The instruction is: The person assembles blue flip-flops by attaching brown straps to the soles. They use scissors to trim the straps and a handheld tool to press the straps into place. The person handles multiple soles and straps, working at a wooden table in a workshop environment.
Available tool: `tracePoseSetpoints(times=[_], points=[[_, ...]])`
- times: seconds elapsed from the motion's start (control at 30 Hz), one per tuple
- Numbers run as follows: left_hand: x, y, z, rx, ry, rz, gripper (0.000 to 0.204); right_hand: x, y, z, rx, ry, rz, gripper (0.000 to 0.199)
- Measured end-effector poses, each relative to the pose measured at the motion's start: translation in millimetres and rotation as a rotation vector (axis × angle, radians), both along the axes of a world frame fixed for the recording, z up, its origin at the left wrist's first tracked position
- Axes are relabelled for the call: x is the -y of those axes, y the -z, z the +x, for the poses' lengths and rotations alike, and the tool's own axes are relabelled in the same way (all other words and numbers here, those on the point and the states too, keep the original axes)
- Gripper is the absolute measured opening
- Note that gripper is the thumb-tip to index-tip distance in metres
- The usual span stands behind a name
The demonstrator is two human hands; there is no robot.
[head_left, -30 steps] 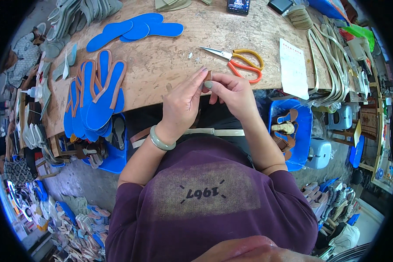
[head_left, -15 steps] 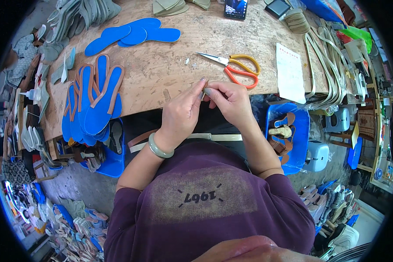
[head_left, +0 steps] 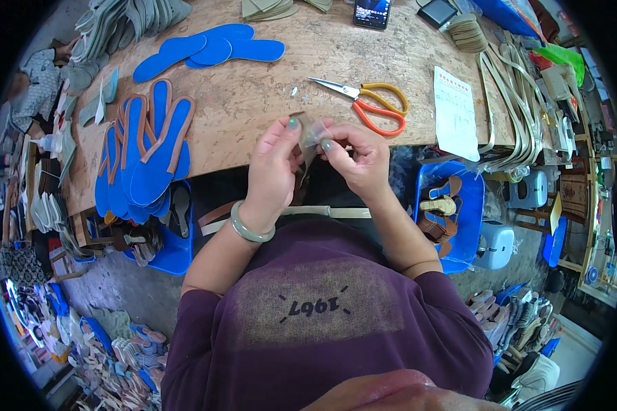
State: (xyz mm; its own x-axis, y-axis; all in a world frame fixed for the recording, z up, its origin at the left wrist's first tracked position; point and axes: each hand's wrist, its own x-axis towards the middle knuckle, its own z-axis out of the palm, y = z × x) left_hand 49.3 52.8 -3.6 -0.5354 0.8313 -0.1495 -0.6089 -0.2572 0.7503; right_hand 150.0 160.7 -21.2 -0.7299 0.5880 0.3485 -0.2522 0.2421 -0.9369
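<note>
Strap piece [head_left: 307, 137] pinched between both hands, left hand [head_left: 273, 171] and right hand [head_left: 360, 159], raised above surface [head_left: 253, 96] edge for close fingertip work; scissors [head_left: 370, 103] within reach.

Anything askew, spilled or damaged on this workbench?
Nothing stands out. Both hands, left hand and right hand, pinch a small strap piece; the scissors lie flat on the wooden table.
</note>
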Motion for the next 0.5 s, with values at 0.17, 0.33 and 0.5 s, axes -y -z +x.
tracePoseSetpoints(times=[0.17, 0.33, 0.5], points=[[-2, -10, -5, 0.037, -0.078, 0.036, 0.024, 8, 14, 5, -0.048, -0.187, -0.468, 0.011], [-1, -7, 4, -0.201, -0.042, 0.008, 0.023, -1, 8, 6, 0.096, -0.368, -0.605, 0.023], [4, -5, 4, -0.089, 0.008, 0.104, 0.02, -3, 5, 8, 0.159, -0.35, -0.543, 0.031]])
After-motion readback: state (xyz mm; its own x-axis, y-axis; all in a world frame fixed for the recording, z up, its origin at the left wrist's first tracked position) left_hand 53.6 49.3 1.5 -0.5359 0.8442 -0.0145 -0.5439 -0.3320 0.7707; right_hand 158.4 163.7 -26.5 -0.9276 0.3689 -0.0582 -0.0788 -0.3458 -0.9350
